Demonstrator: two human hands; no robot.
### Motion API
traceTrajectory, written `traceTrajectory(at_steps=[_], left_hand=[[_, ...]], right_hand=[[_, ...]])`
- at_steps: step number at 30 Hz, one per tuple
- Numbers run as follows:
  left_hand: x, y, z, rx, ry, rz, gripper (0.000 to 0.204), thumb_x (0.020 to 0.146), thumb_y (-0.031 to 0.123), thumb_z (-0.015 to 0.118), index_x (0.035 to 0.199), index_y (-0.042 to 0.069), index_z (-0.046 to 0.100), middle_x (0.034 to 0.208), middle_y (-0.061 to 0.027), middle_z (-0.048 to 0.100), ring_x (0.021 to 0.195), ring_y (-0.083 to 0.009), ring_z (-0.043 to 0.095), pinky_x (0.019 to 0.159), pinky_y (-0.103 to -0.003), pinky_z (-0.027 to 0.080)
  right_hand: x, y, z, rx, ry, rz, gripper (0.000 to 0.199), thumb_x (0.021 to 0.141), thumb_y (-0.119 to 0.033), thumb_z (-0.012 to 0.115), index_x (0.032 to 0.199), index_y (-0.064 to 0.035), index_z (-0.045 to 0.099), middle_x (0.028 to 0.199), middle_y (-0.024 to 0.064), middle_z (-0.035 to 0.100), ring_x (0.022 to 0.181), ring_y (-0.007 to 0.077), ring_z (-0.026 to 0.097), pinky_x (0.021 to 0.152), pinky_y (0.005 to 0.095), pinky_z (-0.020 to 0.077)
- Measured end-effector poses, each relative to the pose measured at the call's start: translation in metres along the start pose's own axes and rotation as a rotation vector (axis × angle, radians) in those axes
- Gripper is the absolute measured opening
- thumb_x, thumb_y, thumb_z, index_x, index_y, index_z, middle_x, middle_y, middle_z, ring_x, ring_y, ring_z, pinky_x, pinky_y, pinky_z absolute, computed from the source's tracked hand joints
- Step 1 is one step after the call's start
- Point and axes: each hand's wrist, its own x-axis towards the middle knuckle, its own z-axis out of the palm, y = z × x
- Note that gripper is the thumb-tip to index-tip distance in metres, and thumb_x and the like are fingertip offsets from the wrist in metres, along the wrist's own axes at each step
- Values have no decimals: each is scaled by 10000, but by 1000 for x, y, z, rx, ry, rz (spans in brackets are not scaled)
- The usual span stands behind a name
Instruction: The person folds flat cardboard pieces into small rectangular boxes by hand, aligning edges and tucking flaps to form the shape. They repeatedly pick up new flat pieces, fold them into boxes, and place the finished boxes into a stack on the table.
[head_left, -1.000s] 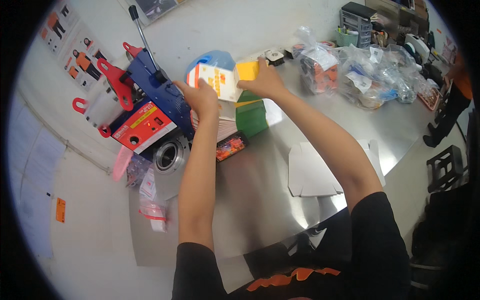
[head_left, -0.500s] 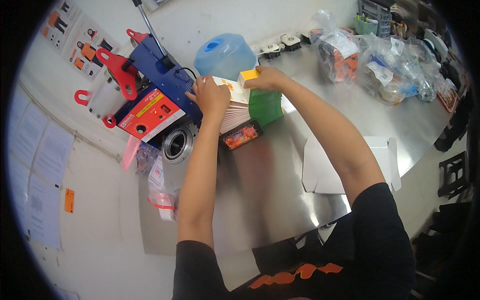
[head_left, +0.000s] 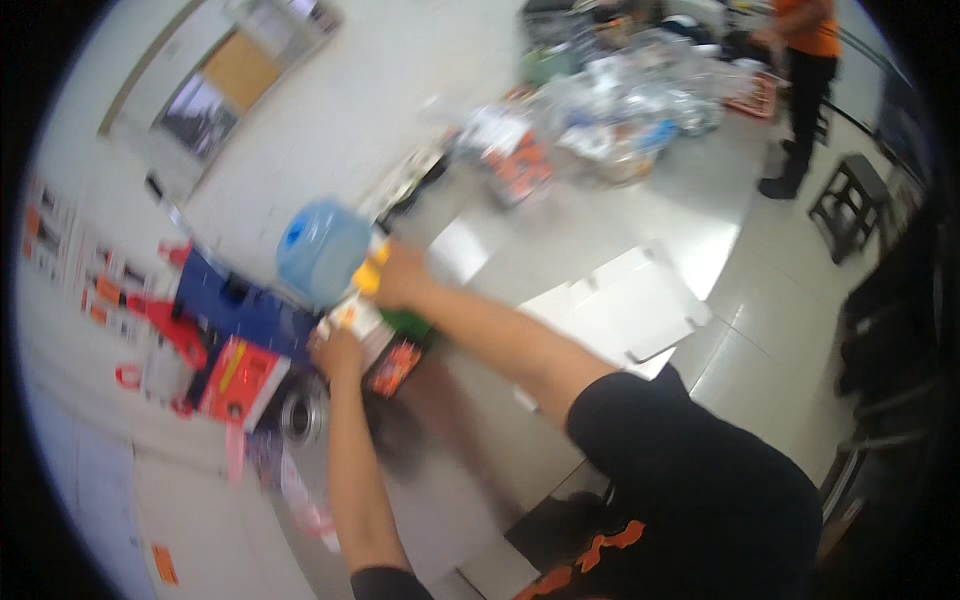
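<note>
The picture is blurred by motion. My right hand (head_left: 402, 275) grips a small yellow-and-white box (head_left: 370, 270) beside the blue water jug. Closer to the machine, my left hand (head_left: 338, 352) is closed on the left edge of a stack of white layered cartons or cards (head_left: 362, 322); its fingertips are smeared. A green package (head_left: 408, 324) sits against the right of the stack, partly behind my right forearm. A phone with a lit red-orange screen (head_left: 397, 369) leans on the near side of the stack.
A blue-and-red sealing machine (head_left: 240, 378) with a metal ring (head_left: 302, 413) stands left, the jug (head_left: 325, 250) behind. Flat white cartons (head_left: 625, 300) lie on the steel table (head_left: 640, 215). Plastic-bagged goods (head_left: 620, 130) pile up at the back. Another person in orange (head_left: 810, 45) stands far right.
My view has swung to the right, bringing the other person into sight. The yellow-and-white box remains in my right hand, now beside the jug. My left hand stays at the stack.
</note>
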Motion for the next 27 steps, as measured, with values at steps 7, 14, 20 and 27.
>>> traceTrajectory(at_steps=[7,14,20,27], left_hand=[[-19,53,-74,-65,142,42,588,988,388,514,1467,50,473,1568,-262,329,1480,-434,268,1152,-692,181],[-166,143,-64,-734,295,600,641,933,266,651,1451,-45,436,1506,-277,402,1412,-446,353,1170,-541,254],[-255,197,-34,-991,-23,715,706,923,300,692,1464,-44,398,1466,-286,410,1357,-447,405,1145,-498,313],[-250,205,-18,-1118,-20,521,794,886,348,740,1461,-46,359,1474,-266,385,1340,-446,411,1133,-481,330]], right_hand=[[-130,56,-63,235,-143,-417,776,833,-529,721,1432,-84,509,1383,263,522,1267,409,528,1042,465,442],[-301,147,-62,-367,-334,-208,621,830,-449,737,1346,-126,618,1192,186,614,1106,351,582,919,431,494],[-307,178,-43,-98,-63,-406,385,860,-410,707,1124,-135,760,1178,153,626,1086,350,576,909,415,494],[-263,214,-56,531,-354,-313,392,998,-372,614,1029,-2,740,1106,91,670,975,186,623,868,309,478]])
